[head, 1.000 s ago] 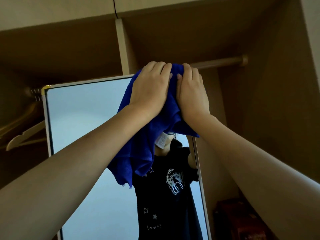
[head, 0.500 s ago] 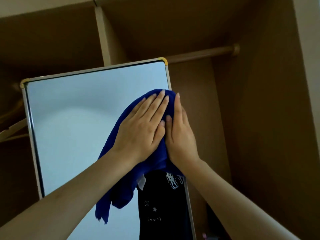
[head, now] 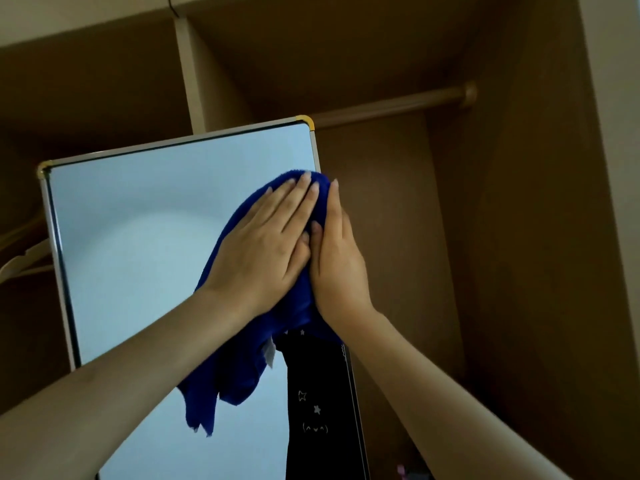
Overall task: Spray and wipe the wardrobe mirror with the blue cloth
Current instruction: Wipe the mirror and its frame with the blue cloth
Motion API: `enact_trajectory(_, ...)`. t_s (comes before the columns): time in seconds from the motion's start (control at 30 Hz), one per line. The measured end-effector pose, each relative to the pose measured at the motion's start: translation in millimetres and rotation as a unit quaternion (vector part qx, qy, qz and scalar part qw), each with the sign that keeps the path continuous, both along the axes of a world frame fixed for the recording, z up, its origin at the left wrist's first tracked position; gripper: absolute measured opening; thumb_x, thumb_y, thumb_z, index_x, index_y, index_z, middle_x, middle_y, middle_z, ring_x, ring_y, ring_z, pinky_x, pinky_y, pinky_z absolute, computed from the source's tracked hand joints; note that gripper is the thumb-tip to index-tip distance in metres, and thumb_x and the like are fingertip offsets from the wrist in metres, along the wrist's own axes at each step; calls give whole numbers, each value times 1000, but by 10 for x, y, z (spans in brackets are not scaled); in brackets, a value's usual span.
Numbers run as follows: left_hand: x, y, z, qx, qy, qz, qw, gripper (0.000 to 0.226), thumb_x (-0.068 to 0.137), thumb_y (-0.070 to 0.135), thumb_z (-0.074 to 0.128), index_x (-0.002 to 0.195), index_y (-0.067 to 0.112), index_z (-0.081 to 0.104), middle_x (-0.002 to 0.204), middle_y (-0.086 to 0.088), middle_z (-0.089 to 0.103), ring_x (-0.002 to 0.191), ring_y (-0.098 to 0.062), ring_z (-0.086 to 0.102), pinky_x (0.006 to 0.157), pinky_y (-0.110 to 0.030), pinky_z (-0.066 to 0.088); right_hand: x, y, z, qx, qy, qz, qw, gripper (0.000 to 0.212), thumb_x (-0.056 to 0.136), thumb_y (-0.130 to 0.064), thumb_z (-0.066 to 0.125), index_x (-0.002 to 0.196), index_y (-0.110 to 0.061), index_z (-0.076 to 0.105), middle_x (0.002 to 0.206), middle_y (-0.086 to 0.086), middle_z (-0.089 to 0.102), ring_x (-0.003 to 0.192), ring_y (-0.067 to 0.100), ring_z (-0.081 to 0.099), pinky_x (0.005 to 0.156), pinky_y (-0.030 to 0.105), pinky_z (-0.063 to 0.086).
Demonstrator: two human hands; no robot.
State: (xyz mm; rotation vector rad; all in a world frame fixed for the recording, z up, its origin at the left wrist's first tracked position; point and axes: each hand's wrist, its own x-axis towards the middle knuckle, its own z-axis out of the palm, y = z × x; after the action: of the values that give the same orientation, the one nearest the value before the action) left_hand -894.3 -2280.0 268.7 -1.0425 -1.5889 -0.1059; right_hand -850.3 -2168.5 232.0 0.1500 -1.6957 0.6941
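Both hands have slid downward from the frame's top edge: left hand (head: pixel 263 251) and right hand (head: pixel 337 258), fingers flat, press blue cloth (head: pixel 242 358) against mirror (head: pixel 138 254); unwiped glass extends below and leftward.

Inside a dim brown wardrobe (head: pixel 519 237), a wooden hanging rail (head: pixel 391 105) spans the right bay; left of it stands a pale upright divider (head: pixel 188 74), with hangers (head: pixel 24 258) farther left.

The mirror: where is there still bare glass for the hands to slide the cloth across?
Bare glass lies between the left frame and the blue cloth. Crowded along the right edge: left hand and right hand press there.
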Motion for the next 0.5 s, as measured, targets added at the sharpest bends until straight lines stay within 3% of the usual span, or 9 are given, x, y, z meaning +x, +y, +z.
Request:
enact_trajectory(0.1,6,4,-435,-7,-4,7,1000,53,102,29,24,152,14,20,159,-3,24,147,-13,16,120,-32,14,44,-25,-405,-16,-29,22,999,58,104,-34,26,150,-40,-8,155,-7,27,109,11,58,78,32,56)
enact_trajectory(0.2,39,24,-722,-10,-25,5,1000,52,101,25,26,151,13,21,158,-4,25,147,-16,19,120,-34,18,73,-32,-650,-16,-49,26,998,59,104,-33,27,149,-41,-10,155,-7,26,110,10,57,80,26,54)
enact_trajectory(0.33,81,24,-569,-15,-35,10,999,53,101,27,23,152,12,23,159,-5,25,147,-17,20,119,-32,14,69,11,-485,5,-49,6,999,59,104,-32,27,154,-30,-6,156,0,27,101,13,60,71,29,56)
enact_trajectory(0.5,114,39,-308,5,-44,19,999,54,102,28,22,153,13,18,161,-4,18,149,-16,14,120,-29,7,59,34,-232,4,-23,24,999,58,105,-32,28,155,-28,-1,155,2,29,106,14,59,69,29,55)
